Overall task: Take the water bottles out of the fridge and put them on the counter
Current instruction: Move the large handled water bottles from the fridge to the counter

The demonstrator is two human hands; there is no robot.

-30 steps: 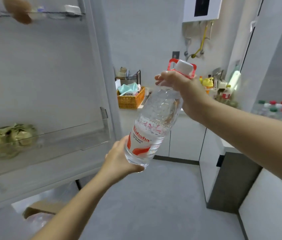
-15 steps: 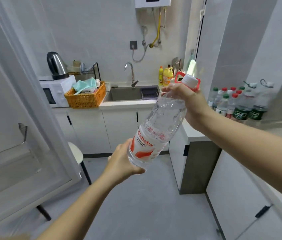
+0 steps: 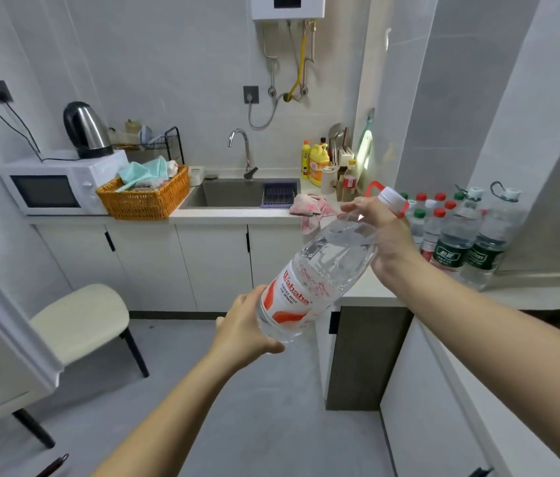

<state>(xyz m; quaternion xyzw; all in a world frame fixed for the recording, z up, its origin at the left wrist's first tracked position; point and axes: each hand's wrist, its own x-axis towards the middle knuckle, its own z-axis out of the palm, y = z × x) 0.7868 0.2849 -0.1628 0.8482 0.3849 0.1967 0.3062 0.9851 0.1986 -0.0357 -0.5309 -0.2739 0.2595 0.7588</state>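
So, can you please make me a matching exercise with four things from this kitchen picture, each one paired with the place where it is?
Things:
1. kettle
2. large water bottle
3. pink cloth
4. orange basket

Places:
A. hanging over the counter edge by the sink
B. on top of the microwave
C. beside the microwave, on the counter
D. held in both hands, tilted

Pairs: 1-B, 2-D, 3-A, 4-C

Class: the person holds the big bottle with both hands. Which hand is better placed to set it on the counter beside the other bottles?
Probably the right hand. It grips the large bottle at the neck, nearest the counter and the standing bottles. The left hand only supports the base, over the floor.
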